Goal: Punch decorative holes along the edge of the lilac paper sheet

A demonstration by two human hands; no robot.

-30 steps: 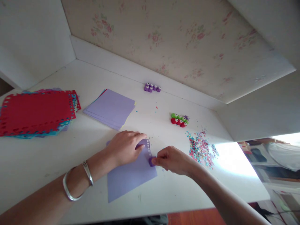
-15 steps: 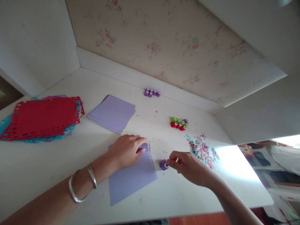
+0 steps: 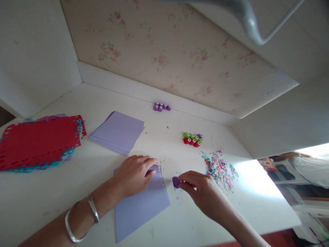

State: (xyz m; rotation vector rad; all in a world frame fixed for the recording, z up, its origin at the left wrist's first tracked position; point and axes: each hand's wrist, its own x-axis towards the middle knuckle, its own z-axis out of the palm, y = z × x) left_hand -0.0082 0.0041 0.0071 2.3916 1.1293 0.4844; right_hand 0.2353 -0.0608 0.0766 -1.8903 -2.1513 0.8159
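Note:
My left hand (image 3: 133,175) lies flat on a lilac paper sheet (image 3: 140,206) on the white table (image 3: 51,192), fingers near the sheet's top right corner. A row of small punched holes runs along the sheet's right edge. My right hand (image 3: 199,190) pinches a small purple paper punch (image 3: 175,181) just right of that edge, a short gap away from the paper. A few tiny paper bits lie below the punch.
A stack of lilac sheets (image 3: 117,132) and a pile of red and blue punched sheets (image 3: 38,142) lie at the left. Purple punches (image 3: 161,106) stand by the back wall, green and red punches (image 3: 192,139) mid-table. A confetti heap (image 3: 218,168) lies right.
My right hand has pulled the purple punch off the sheet's right edge to the right. My left hand has stayed on the sheet. The view has shifted slightly.

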